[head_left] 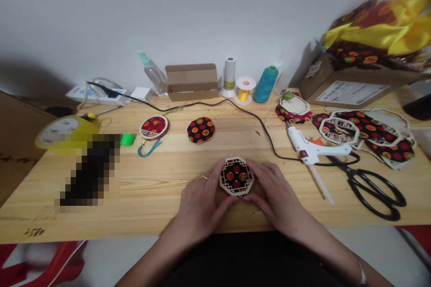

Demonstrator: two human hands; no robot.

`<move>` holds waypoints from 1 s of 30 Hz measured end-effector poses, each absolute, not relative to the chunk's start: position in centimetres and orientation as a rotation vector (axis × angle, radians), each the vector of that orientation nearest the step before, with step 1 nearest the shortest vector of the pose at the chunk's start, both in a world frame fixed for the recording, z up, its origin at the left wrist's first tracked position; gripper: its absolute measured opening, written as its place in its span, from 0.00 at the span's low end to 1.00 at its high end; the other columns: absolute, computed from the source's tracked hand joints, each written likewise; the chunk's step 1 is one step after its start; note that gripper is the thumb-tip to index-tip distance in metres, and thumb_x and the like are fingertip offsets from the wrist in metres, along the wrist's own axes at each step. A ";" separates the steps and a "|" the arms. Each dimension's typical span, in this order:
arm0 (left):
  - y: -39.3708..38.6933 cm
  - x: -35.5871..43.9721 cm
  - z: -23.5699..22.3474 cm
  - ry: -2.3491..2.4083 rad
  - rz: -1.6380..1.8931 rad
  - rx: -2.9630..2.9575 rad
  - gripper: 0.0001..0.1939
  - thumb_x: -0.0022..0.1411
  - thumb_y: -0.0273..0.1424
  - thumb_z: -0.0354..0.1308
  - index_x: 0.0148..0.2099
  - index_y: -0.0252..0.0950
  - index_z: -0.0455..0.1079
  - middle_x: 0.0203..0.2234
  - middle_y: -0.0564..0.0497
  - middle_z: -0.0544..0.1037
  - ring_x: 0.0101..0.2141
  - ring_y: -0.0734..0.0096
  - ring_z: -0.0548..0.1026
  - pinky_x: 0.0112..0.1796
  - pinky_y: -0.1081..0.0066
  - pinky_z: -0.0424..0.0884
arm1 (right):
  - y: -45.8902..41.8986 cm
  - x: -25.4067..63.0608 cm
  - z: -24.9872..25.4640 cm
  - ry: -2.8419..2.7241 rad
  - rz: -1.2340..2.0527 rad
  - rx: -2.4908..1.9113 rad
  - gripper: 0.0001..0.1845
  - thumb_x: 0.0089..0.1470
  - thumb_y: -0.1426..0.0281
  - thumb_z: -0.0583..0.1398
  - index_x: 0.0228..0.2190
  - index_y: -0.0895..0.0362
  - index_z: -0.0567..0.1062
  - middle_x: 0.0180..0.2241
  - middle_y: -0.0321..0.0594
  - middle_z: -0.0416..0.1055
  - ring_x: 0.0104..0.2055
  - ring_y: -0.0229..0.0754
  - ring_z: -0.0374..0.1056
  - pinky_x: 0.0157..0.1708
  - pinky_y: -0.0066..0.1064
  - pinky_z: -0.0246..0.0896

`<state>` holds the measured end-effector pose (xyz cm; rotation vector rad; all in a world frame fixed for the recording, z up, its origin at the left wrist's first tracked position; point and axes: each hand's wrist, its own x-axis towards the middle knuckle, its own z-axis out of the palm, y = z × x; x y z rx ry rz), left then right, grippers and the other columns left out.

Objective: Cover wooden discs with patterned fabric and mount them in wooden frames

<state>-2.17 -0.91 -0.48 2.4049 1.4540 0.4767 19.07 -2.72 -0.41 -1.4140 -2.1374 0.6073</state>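
Between my two hands, near the front edge of the table, is an octagonal wooden lattice frame with dark flowered fabric [237, 176] behind it. My left hand [204, 197] grips its left side, thumb at the lower edge. On the opposite side, my right hand [269, 195] holds it the same way. A scalloped flowered fabric piece [200, 130] lies flat behind them. Farther left rests a round framed fabric ornament [154, 127] with a blue cord loop [150, 148].
A white glue gun [313, 150] with its black cable and black-handled scissors [373, 190] lie at right, before stacked frames and fabric [367, 130]. Thread spools [266, 84], a small open carton [192, 84] and a fabric-filled box [353, 83] line the wall. Yellow tape [50, 132] stands left.
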 end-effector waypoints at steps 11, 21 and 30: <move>-0.9 -2.2 -0.2 1.446 0.544 2.390 0.37 0.61 0.43 0.56 0.65 0.41 0.44 0.51 0.39 0.75 0.39 0.52 0.79 0.35 0.56 0.75 | -2.6 19.1 -0.4 -2.108 0.599 -1.385 0.35 0.59 0.70 0.57 0.63 0.46 0.48 0.58 0.41 0.61 0.57 0.48 0.57 0.55 0.48 0.59; -1.0 -2.3 0.0 1.460 0.583 2.301 0.35 0.60 0.44 0.56 0.64 0.39 0.48 0.39 0.43 0.80 0.29 0.58 0.79 0.29 0.61 0.73 | -2.6 19.2 -0.4 -2.095 0.593 -1.364 0.34 0.59 0.69 0.57 0.63 0.47 0.49 0.58 0.42 0.62 0.57 0.48 0.58 0.55 0.47 0.59; -1.0 -2.5 -0.1 1.511 0.649 2.038 0.34 0.61 0.42 0.57 0.65 0.41 0.50 0.39 0.46 0.79 0.25 0.67 0.75 0.28 0.64 0.73 | -2.9 19.5 -0.4 -1.848 0.579 -1.480 0.26 0.59 0.65 0.56 0.58 0.52 0.58 0.52 0.47 0.66 0.52 0.48 0.63 0.49 0.44 0.64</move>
